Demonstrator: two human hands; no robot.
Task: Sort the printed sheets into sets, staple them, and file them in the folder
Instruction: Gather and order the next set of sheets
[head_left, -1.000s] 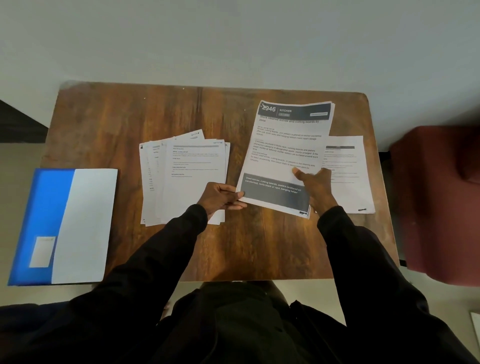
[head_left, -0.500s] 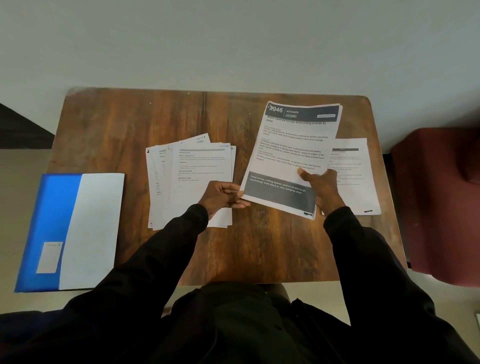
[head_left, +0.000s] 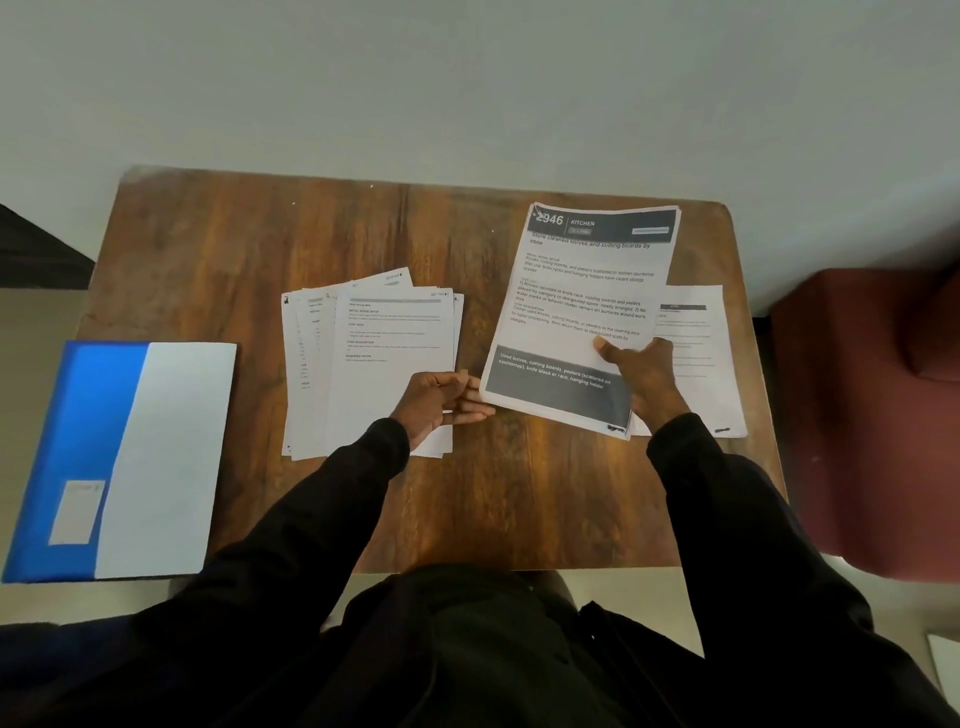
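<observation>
My right hand (head_left: 641, 382) grips a printed sheet (head_left: 582, 291) with dark bands at top and bottom, headed "2946 KITCHEN", thumb on its face; the sheet is tilted up over the right half of the wooden table (head_left: 218, 249). Beneath it another printed sheet (head_left: 701, 358) lies flat on the table. A fanned pile of several printed sheets (head_left: 374, 358) lies in the table's middle. My left hand (head_left: 441, 400) hovers over that pile's lower right corner, fingers relaxed, fingertips close to the held sheet's left edge. A blue and white folder (head_left: 130, 457) overhangs the table's left edge.
A dark red upholstered seat (head_left: 872, 415) stands just right of the table. A pale wall rises behind the table's far edge. Bare wood shows at the back left and along the front. No stapler is in view.
The held sheet has shifted slightly to the right, over the flat sheet. My left hand has stayed at the pile's corner, fingers a little more spread.
</observation>
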